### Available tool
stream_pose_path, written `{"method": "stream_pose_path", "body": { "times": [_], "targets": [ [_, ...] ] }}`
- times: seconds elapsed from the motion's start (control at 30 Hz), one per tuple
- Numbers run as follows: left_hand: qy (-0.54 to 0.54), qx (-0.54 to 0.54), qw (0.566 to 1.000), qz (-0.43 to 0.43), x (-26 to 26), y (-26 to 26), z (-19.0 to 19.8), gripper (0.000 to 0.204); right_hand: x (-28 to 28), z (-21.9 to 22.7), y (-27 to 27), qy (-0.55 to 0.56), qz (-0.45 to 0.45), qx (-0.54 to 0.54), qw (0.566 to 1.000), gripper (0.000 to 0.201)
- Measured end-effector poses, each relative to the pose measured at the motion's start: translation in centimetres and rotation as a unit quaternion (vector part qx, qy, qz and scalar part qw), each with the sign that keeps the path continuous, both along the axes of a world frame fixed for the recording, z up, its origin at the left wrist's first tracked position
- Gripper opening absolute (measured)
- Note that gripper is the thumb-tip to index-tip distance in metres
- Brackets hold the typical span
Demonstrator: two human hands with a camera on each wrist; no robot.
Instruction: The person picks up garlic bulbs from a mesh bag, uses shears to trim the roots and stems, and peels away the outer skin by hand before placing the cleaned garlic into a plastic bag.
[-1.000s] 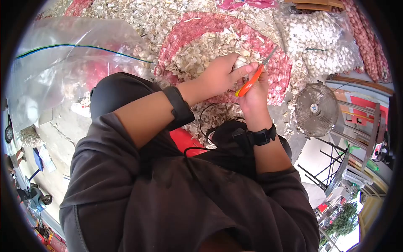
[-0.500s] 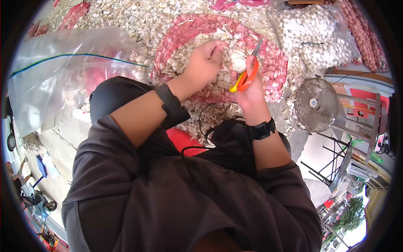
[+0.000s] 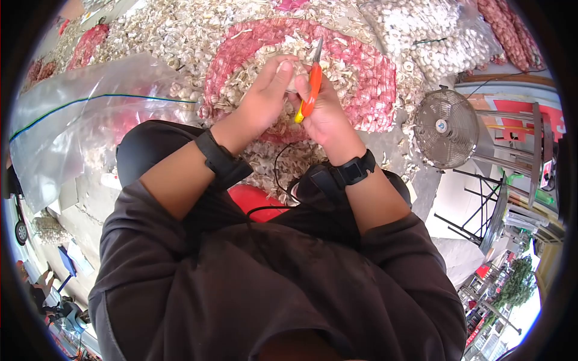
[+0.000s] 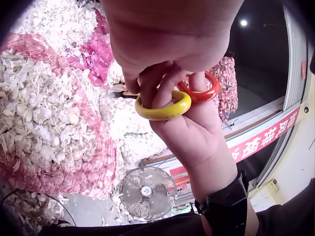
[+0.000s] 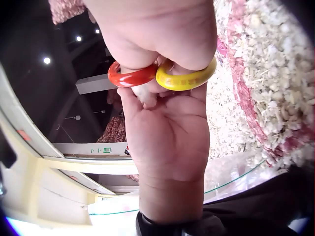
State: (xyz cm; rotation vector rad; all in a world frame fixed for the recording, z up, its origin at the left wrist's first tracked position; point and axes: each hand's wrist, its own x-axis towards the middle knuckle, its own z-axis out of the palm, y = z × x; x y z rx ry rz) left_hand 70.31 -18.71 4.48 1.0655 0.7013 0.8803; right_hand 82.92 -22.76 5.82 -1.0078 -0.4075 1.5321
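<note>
A pair of scissors with an orange (image 3: 312,90) and a yellow handle is held in the right hand (image 3: 325,114), fingers through the loops, blade pointing away from the body. Close beside it, the left hand (image 3: 259,105) curls its fingers and thumb around a whitish garlic bulb (image 3: 297,72), mostly covered by both hands. In the right wrist view, a white part of the bulb (image 5: 145,94) shows between the right hand (image 5: 157,34) and the left hand (image 5: 167,132). The left wrist view has the yellow loop (image 4: 165,109) below the left hand (image 4: 170,34).
Under the hands lies a red mesh sack (image 3: 376,90) with garlic and peelings. A clear plastic bag (image 3: 54,129) is at the left, filled garlic bags (image 3: 415,36) at the upper right. A fan (image 3: 446,129) stands right of the sack, beside a metal rack (image 3: 533,150).
The left hand, apart from the right half a second ago, is now against it at the bulb. The right hand, scissors and bulb have shifted left in the head view, which has also moved.
</note>
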Motion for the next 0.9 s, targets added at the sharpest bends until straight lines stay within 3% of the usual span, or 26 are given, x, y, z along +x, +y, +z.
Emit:
{"method": "stream_pose_path", "body": {
  "times": [0.07,0.17,0.27,0.37,0.47,0.67,0.77,0.87,0.9],
  "targets": [
    [-0.040,-0.066,0.996,0.038,0.3,-0.4,0.5,0.034,-0.7,0.1,0.0,-0.021,0.019,0.026,0.999,0.064],
    [-0.078,-0.147,0.985,0.041,-0.1,-0.5,0.7,0.032,-0.8,0.0,-0.1,-0.090,0.036,0.037,0.995,0.058],
    [-0.063,-0.134,0.986,0.076,-0.4,0.0,1.8,0.031,-0.5,1.2,-0.3,-0.067,0.095,0.049,0.992,0.051],
    [-0.081,-0.118,0.988,0.065,-1.0,0.2,1.6,0.031,0.0,1.2,-0.2,0.004,0.099,0.042,0.994,0.045],
    [-0.067,-0.097,0.987,0.107,-0.6,-0.3,2.2,0.032,-0.8,2.8,-0.2,0.029,0.075,-0.048,0.996,0.045],
    [-0.025,-0.038,0.996,0.076,-0.4,-1.0,1.7,0.032,-0.7,0.3,-0.2,-0.054,-0.001,-0.008,0.999,0.049],
    [-0.067,-0.109,0.987,0.095,-0.5,-1.0,2.0,0.031,-1.0,1.2,-0.8,-0.068,0.014,0.038,0.997,0.051],
    [-0.092,-0.120,0.984,0.094,-0.4,-1.1,2.6,0.024,-0.9,2.7,-1.0,-0.098,0.054,0.041,0.993,0.047],
    [-0.071,-0.079,0.991,0.085,-0.3,-1.1,2.7,0.025,-0.7,2.4,-1.0,-0.088,0.059,0.038,0.994,0.047]
  ]
}}
